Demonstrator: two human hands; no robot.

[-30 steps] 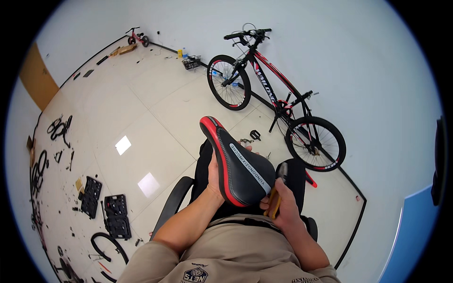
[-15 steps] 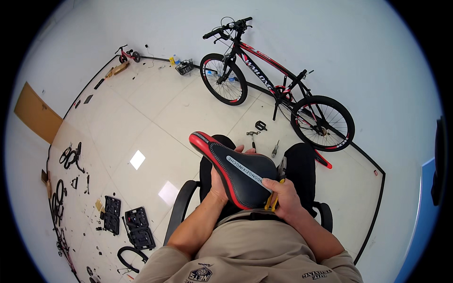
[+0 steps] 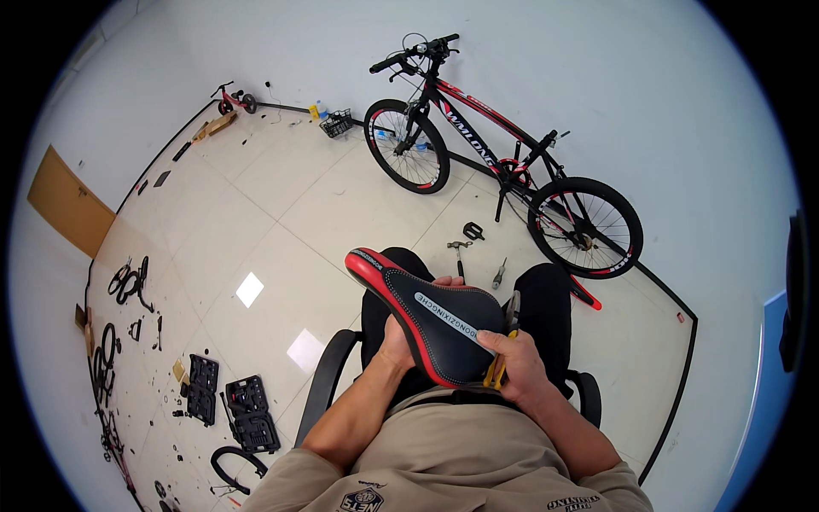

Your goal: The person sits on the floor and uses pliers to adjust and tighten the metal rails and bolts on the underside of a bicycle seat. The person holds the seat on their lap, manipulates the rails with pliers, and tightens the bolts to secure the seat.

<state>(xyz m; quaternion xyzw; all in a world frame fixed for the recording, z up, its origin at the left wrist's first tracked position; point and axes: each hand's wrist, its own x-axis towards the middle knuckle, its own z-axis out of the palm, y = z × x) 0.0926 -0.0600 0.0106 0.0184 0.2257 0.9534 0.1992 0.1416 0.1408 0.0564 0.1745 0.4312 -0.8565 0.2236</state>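
A black bicycle saddle (image 3: pixel 444 331) with a red edge, pale stitching and a grey strip lies over my lap, its nose toward the far left. From the left and beneath, my left hand (image 3: pixel 396 346) grips it, some fingertips showing past its far edge; the rest are hidden under it. Closed around the yellow handles of a pair of pliers (image 3: pixel 495 373) is my right hand (image 3: pixel 519 365), at the saddle's wide right end. Its thumb rests on the saddle top. The pliers' grey jaws point away from me, beside my right thigh.
A black and red bicycle (image 3: pixel 478 136) without a saddle leans on the wall. On the floor before me lie a pedal (image 3: pixel 473 230), a hammer (image 3: pixel 460 256) and a screwdriver (image 3: pixel 500 273). Open black tool cases (image 3: pixel 252 414) and loose bike parts spread at left. Chair armrests flank me.
The saddle has dipped slightly toward me, with both hands still on it. My right hand keeps the pliers in its grasp. The whole view has shifted a little.
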